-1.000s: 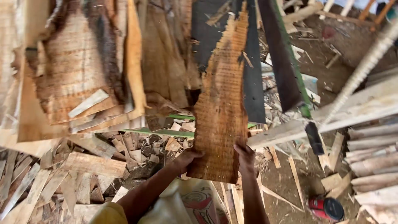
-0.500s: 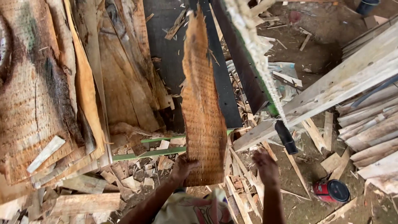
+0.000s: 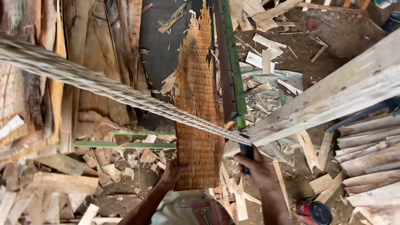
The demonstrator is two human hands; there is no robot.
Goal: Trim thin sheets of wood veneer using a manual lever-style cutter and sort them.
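A long, ragged sheet of brown wood veneer (image 3: 198, 104) stands upright in the middle of the head view. My left hand (image 3: 175, 171) grips its lower left edge. My right hand (image 3: 255, 168) is closed around the black handle of a long blade (image 3: 228, 62) with a green edge, which lies along the right side of the sheet. A thick twisted rope (image 3: 104, 87) crosses in front of the sheet from upper left to lower right.
Stacks of veneer sheets (image 3: 87, 62) lean at the left. A pale wooden beam (image 3: 333, 100) slants across the right, with a pile of thin slats (image 3: 371, 154) below it. Offcuts litter the dirt floor (image 3: 125, 162). A red and black can (image 3: 314, 211) sits bottom right.
My right hand left the sheet's lower edge and took hold of the blade's handle. The view shifted, bringing the rope across the frame. My left hand keeps its hold on the sheet.
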